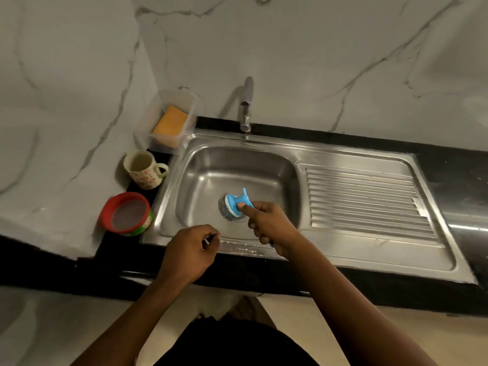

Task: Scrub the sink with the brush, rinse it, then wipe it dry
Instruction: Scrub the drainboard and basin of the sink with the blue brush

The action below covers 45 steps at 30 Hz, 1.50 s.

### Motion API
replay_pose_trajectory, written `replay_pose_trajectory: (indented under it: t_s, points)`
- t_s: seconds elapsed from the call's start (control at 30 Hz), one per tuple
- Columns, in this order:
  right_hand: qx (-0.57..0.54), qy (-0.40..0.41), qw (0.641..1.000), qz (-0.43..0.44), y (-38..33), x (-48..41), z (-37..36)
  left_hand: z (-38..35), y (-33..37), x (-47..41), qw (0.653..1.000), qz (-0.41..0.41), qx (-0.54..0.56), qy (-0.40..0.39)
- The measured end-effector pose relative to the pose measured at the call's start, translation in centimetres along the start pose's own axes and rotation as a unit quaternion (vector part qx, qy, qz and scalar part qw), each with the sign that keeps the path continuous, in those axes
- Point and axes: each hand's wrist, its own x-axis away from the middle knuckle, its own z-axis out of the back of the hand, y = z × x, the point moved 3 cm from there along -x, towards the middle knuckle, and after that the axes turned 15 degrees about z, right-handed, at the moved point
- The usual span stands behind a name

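Note:
A stainless steel sink [208, 165] is set in a black counter, with a tap [245, 112] at its back edge. My right hand [269, 225] grips the blue handle of a scrubbing brush [235, 204]. The brush's steel-wool head rests on the basin floor over the drain. My left hand [190, 249] hovers over the sink's front rim with its fingers curled; something small and pale shows between the fingers, too small to identify. An orange sponge [171, 120] lies in a clear plastic box at the back left.
Left of the basin stand a patterned mug [142, 167] and a red-rimmed round tub [126, 213]. A ribbed draining board [369, 202] runs to the right. Marble walls [66, 101] close in at the back and left.

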Motion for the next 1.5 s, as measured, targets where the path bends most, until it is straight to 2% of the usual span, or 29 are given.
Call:
replay_pose_trajectory:
  t_s: [0.17, 0.3, 0.43, 0.67, 0.83, 1.0, 1.07, 1.13, 1.2, 1.3, 1.4, 1.47, 1.5]
  points:
    - [0.072, -0.063, 0.993, 0.075, -3.2, -3.5, -7.5, 3.3, -3.7, -0.3, 0.999, 0.020, 0.032, 0.031]
    - [0.196, -0.126, 0.952, 0.197, -4.9, -6.4, -14.5, 5.6, -6.8, -0.2, 0.998, 0.041, 0.018, 0.050]
    - [0.273, -0.193, 0.907, 0.256, -4.7, -8.9, -20.6, 7.2, -9.5, -0.3, 0.996, 0.077, 0.009, 0.053]
    - [0.428, -0.233, 0.843, 0.228, -1.3, -12.0, -24.8, 8.7, -13.1, -0.3, 0.994, 0.100, 0.013, 0.048]
    - [0.423, -0.248, 0.842, 0.225, -0.3, -11.9, -25.6, 9.1, -14.3, -0.3, 0.993, 0.112, 0.023, 0.040]
    - [0.468, -0.328, 0.783, 0.247, -1.7, -12.5, -25.9, 8.9, -14.3, -0.8, 0.994, 0.103, 0.013, 0.043]
    - [0.509, -0.314, 0.761, 0.252, -2.4, -12.8, -26.0, 9.0, -14.0, -1.0, 0.994, 0.094, 0.009, 0.047]
    - [0.528, -0.274, 0.765, 0.246, -2.6, -13.0, -26.6, 9.0, -13.7, -1.1, 0.995, 0.087, 0.008, 0.048]
    - [0.509, -0.259, 0.785, 0.239, -2.4, -13.0, -27.7, 9.1, -13.5, -1.1, 0.995, 0.084, 0.007, 0.048]
    - [0.468, -0.299, 0.802, 0.223, -1.9, -12.6, -28.5, 9.2, -13.7, -1.2, 0.995, 0.088, 0.007, 0.047]
    - [0.455, -0.359, 0.783, 0.224, -2.3, -11.9, -27.3, 9.2, -14.1, -1.3, 0.995, 0.087, 0.010, 0.045]
    - [0.472, -0.351, 0.773, 0.238, -2.6, -11.7, -26.0, 9.2, -14.2, -1.3, 0.995, 0.088, 0.013, 0.046]
    - [0.470, -0.333, 0.782, 0.238, -2.7, -11.7, -25.3, 9.1, -14.2, -1.3, 0.995, 0.089, 0.017, 0.048]
